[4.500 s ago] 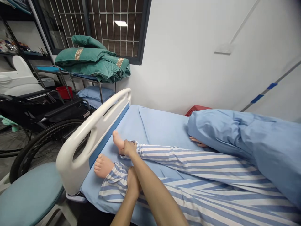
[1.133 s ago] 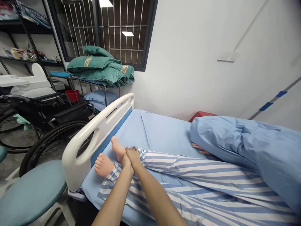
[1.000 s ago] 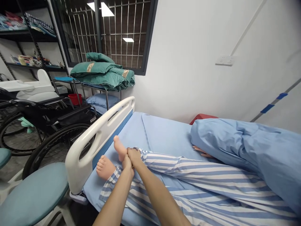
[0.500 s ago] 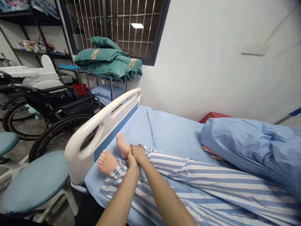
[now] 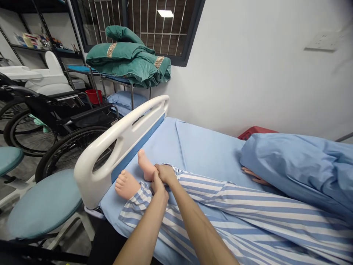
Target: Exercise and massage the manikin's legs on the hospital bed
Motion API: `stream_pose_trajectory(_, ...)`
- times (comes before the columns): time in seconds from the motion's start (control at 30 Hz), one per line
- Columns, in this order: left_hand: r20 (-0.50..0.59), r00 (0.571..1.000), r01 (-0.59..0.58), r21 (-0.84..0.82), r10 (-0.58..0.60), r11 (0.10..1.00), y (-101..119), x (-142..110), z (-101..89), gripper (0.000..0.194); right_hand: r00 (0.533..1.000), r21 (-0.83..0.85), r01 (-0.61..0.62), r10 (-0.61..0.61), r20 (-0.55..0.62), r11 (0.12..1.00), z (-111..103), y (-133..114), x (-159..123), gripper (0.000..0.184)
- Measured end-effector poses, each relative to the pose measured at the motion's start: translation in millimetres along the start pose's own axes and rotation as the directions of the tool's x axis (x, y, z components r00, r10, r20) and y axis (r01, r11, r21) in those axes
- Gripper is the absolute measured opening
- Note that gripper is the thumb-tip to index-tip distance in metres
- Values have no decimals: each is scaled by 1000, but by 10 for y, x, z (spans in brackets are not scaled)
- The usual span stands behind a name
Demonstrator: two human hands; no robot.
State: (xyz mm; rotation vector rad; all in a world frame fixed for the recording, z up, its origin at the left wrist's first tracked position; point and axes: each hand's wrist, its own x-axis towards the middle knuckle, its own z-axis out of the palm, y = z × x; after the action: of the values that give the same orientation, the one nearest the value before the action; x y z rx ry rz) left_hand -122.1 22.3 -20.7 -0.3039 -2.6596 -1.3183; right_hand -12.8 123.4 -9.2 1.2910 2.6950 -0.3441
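Observation:
A manikin in blue-and-white striped trousers [image 5: 234,198] lies on a bed with a light blue sheet [image 5: 198,147]. Its two bare feet point at the white footboard [image 5: 110,147]: the far foot [image 5: 145,163] and the near foot [image 5: 127,184]. My right hand [image 5: 166,173] is closed round the far ankle at the trouser cuff. Pressed against it from below, my left hand [image 5: 159,187] is also closed on that cuff. A blue blanket [image 5: 298,165] covers the upper body, and a manikin hand [image 5: 253,178] peeks out under it.
A black wheelchair [image 5: 68,121] stands behind the footboard. A teal stool [image 5: 44,206] sits beside the bed corner and another [image 5: 9,158] at the far left. Folded green quilts [image 5: 129,62] lie on a metal cart by the window. A red object [image 5: 256,130] shows by the wall.
My left hand has left the near leg's cuff and joined my right hand at the far ankle. The view has shifted a little to the left; the feet lie where they were.

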Motion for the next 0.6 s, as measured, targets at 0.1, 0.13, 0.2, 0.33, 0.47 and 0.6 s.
stream_pose_trajectory(0.1, -3, 1000, -15, -50, 14, 999, 44, -18, -54, 31, 995, 4, -11, 11, -103, 1000, 62, -54, -147, 28)
stream_pose_trajectory(0.13, -3, 1000, -24, -61, 24, 998, 63, -24, -80, 31, 991, 15, -14, 16, -135, 1000, 83, -69, -184, 28)
stream_pose_trajectory(0.2, -9, 999, -49, -77, 49, 996, 105, -33, -137, 30, 984, 56, -18, 28, -179, 998, 118, -86, -225, 29)
stream_pose_trajectory(0.33, -11, 997, -79, -147, 78, 986, 176, -41, -235, 28, 986, 123, -20, 40, -162, 992, 116, -70, -187, 27)
stream_pose_trajectory(0.47, -30, 996, -89, -183, 85, 979, 195, -44, -269, 31, 994, 147, -19, 35, -105, 989, 47, -31, -104, 28)
stream_pose_trajectory(0.6, -43, 995, -100, -134, 95, 986, 165, -37, -224, 33, 999, 144, -3, 10, -49, 990, -11, -2, -55, 32)
